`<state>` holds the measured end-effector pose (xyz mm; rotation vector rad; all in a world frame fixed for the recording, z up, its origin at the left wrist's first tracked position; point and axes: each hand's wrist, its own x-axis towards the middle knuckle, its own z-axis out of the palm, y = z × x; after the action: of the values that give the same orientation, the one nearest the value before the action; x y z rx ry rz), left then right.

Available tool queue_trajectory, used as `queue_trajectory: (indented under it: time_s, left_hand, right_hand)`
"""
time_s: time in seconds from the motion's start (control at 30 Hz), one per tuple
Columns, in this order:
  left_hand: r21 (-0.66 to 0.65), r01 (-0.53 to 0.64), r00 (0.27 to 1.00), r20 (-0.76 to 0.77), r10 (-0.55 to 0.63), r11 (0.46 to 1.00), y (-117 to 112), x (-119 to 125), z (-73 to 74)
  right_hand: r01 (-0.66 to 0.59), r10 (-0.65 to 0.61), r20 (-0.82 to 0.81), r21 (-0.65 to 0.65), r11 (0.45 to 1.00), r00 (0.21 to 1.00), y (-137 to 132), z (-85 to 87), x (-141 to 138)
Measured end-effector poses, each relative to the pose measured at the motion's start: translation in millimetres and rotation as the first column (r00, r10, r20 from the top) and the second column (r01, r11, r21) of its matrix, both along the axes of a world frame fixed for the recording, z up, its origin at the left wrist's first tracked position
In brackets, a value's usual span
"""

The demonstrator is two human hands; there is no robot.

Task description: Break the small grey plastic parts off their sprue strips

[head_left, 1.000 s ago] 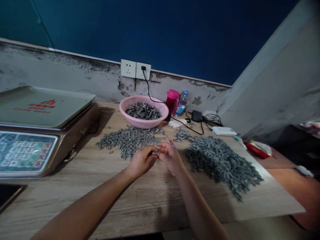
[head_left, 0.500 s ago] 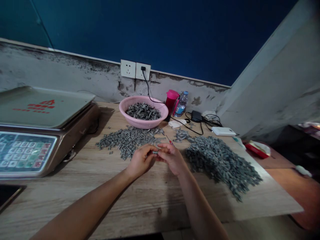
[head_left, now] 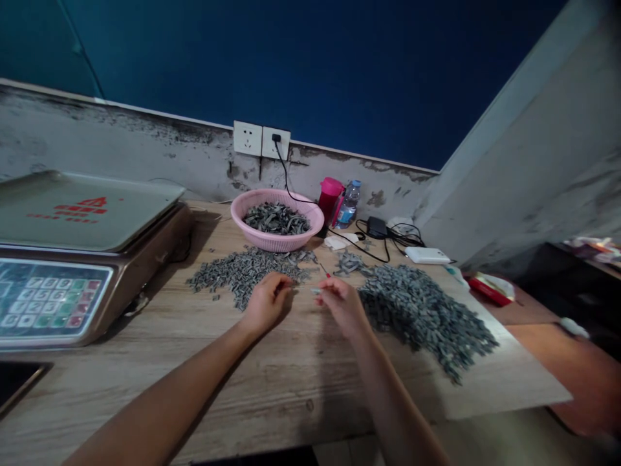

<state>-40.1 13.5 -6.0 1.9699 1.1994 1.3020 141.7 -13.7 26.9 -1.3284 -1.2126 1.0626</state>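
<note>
My right hand (head_left: 343,305) pinches a small grey piece (head_left: 315,290) between thumb and fingertips, its end pointing left. Across a narrow gap, my left hand (head_left: 268,300) has its fingers curled together; what they hold, if anything, is too small to make out. Behind my left hand spreads a heap of short grey pieces (head_left: 228,273). To the right of my right hand lies a larger pile of grey pieces (head_left: 427,314). A thin tool with a red handle (head_left: 328,275) rests just beyond my right fingertips.
A pink basket (head_left: 276,243) of dark grey strips stands at the back. Beside it are a pink-lidded cup (head_left: 330,197), a water bottle (head_left: 349,207), cables and a white device (head_left: 427,255). A large scale (head_left: 111,285) fills the left; a dark flat device (head_left: 19,382) lies in front.
My hands were together around a small grey piece; now they are apart. The left has shifted slightly left, and the right keeps a small piece. The view has shifted a little.
</note>
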Motion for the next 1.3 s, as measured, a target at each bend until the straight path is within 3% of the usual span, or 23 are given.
queue_trajectory:
  time_s: [0.13, 0.23, 0.37, 0.5, 0.73, 0.9, 1.0, 1.1, 1.17, 1.23, 1.3]
  left_hand:
    - [0.069, -0.127, 0.992, -0.008, 0.128, 0.989, 11.5, -11.9, 1.6]
    - [0.152, 0.000, 0.999, -0.035, 0.005, 0.988, 2.9, -7.2, 4.8]
    - [0.282, 0.264, 0.962, -0.148, -0.230, 0.922, -22.6, 8.5, 11.5]
    - [0.268, 0.352, 0.918, -0.288, -0.274, 0.897, -32.4, 15.7, 14.4]
    - [0.283, 0.387, 0.859, -0.456, -0.232, 0.878, -24.2, 14.3, 5.1]
    - [0.280, 0.402, 0.868, -0.419, -0.266, 0.871, -25.0, 16.2, 2.2]
    - [0.293, 0.394, 0.886, -0.372, -0.276, 0.871, -25.4, 16.7, 1.4]
    - [0.322, 0.354, 0.909, -0.341, -0.241, 0.878, -17.1, 10.7, -1.3]
    - [0.335, 0.228, 0.942, -0.312, -0.121, 0.914, -6.4, 1.7, -3.3]
    - [0.325, 0.039, 0.958, -0.282, 0.057, 0.945, 5.0, -8.9, -4.5]
    - [0.305, -0.087, 0.938, -0.296, 0.181, 0.948, 12.9, -16.9, -4.8]
  right_hand:
    - [0.109, -0.119, 0.150, 0.073, 0.991, 0.982, -13.6, 13.4, 52.8]
    - [0.123, -0.124, 0.058, 0.015, 0.992, 0.991, -25.7, 17.7, 68.2]
    - [-0.038, 0.035, -0.067, -0.049, 0.998, 0.997, -32.9, 12.0, 37.2]
    - [-0.142, 0.137, -0.097, -0.046, 0.989, 0.986, -31.1, 3.9, -2.4]
    - [-0.046, 0.023, -0.182, -0.123, 0.991, 0.983, -31.2, -9.7, -14.8]
    - [0.029, -0.065, -0.272, -0.136, 0.990, 0.960, -29.1, -22.7, -20.6]
    - [0.043, -0.064, -0.220, -0.100, 0.994, 0.973, -29.4, -24.3, -20.3]
    - [0.082, -0.084, 0.059, 0.043, 0.996, 0.995, -34.1, -17.3, 5.0]
    - [0.145, -0.178, 0.262, 0.141, 0.979, 0.949, -38.1, -9.2, 41.3]
    - [0.242, -0.287, 0.382, 0.161, 0.957, 0.879, -39.8, -0.7, 87.6]
    - [0.331, -0.393, 0.567, 0.214, 0.919, 0.724, -37.4, 6.4, 132.5]
